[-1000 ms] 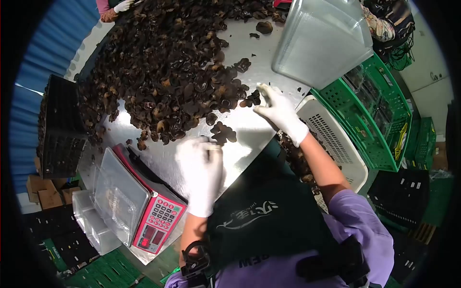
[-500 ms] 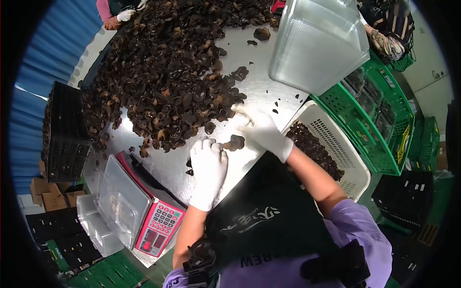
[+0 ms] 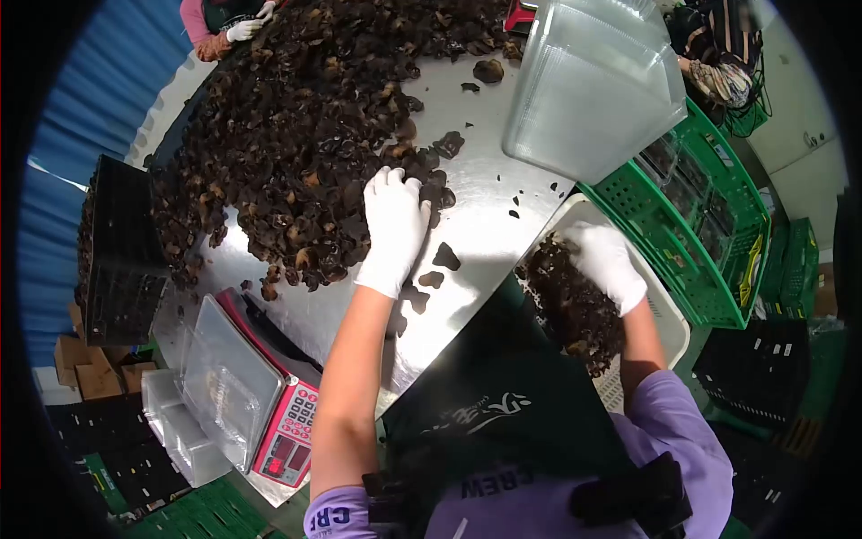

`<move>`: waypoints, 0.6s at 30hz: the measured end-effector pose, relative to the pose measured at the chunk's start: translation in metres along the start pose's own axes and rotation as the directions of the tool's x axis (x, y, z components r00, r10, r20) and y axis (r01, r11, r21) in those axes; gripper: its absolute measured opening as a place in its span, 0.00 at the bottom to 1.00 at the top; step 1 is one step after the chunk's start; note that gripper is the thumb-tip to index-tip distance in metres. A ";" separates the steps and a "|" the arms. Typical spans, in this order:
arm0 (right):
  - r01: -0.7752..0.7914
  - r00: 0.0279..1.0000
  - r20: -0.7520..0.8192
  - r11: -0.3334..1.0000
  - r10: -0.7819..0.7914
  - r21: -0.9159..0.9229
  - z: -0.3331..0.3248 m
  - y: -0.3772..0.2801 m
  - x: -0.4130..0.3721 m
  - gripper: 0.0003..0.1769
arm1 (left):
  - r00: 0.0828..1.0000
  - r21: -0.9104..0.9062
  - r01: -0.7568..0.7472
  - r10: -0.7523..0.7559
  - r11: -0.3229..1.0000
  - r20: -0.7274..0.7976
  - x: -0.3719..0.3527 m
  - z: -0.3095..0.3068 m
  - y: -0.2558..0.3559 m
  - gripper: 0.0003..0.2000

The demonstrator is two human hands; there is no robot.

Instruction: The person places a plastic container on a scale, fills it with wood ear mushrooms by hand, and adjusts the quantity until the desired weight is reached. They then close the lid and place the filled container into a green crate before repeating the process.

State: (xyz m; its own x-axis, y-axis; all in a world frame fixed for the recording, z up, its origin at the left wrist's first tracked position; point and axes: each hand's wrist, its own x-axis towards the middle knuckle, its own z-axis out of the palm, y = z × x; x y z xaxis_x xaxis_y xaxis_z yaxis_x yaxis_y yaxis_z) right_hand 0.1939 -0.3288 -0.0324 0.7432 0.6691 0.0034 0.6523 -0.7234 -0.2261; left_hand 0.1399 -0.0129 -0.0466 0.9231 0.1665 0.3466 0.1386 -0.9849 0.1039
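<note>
Dark brown wood ear mushrooms (image 3: 305, 153) lie heaped across the metal table. My left hand (image 3: 395, 225), in a white glove, rests at the heap's near edge with its fingers curled over some mushrooms. Several loose wood ear pieces (image 3: 446, 257) lie on the metal just right of that wrist and below it. My right hand (image 3: 606, 262), gloved too, is over the white slotted basket (image 3: 660, 310), just above the small wood ears (image 3: 575, 310) inside. Its fingers look stretched out, slightly blurred, and I see nothing held in them.
Stacked clear plastic trays (image 3: 588, 99) stand at the table's right edge, near a green crate (image 3: 718, 216). A red scale (image 3: 287, 431) with a clear tray on it is at lower left. A black crate (image 3: 126, 251) stands far left. Other people's gloved hands (image 3: 244, 30) show at the top.
My right hand has moved right from the table to over the basket. My left hand has reached forward to the heap's edge. Loose pieces now lie uncovered on the metal.
</note>
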 end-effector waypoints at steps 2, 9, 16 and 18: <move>-0.106 0.993 -0.066 0.991 0.101 -0.081 0.014 0.013 -0.014 0.13 | 0.999 -0.022 -0.033 0.033 0.999 0.018 0.007 0.004 -0.005 0.12; 0.098 0.949 -0.312 0.882 0.057 0.460 0.036 -0.051 0.032 0.08 | 0.963 -0.215 -0.017 -0.042 0.976 -0.266 -0.009 -0.014 -0.018 0.06; 0.175 0.929 -0.366 0.935 -0.053 0.308 0.087 -0.097 0.125 0.16 | 0.999 -0.239 0.019 -0.031 0.971 -0.044 -0.014 -0.030 -0.008 0.20; 0.079 0.971 -0.237 0.916 0.018 0.393 0.086 -0.097 0.130 0.18 | 0.999 -0.051 -0.034 0.033 0.998 -0.018 -0.009 -0.017 0.002 0.23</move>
State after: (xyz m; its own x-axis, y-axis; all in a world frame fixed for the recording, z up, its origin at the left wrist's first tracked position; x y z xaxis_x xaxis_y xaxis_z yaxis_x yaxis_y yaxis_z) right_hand 0.2146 -0.1570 -0.0934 0.7691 0.5963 0.2302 0.5977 -0.5435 -0.5893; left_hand 0.1252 -0.0153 -0.0335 0.9207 0.1344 0.3663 0.0885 -0.9863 0.1395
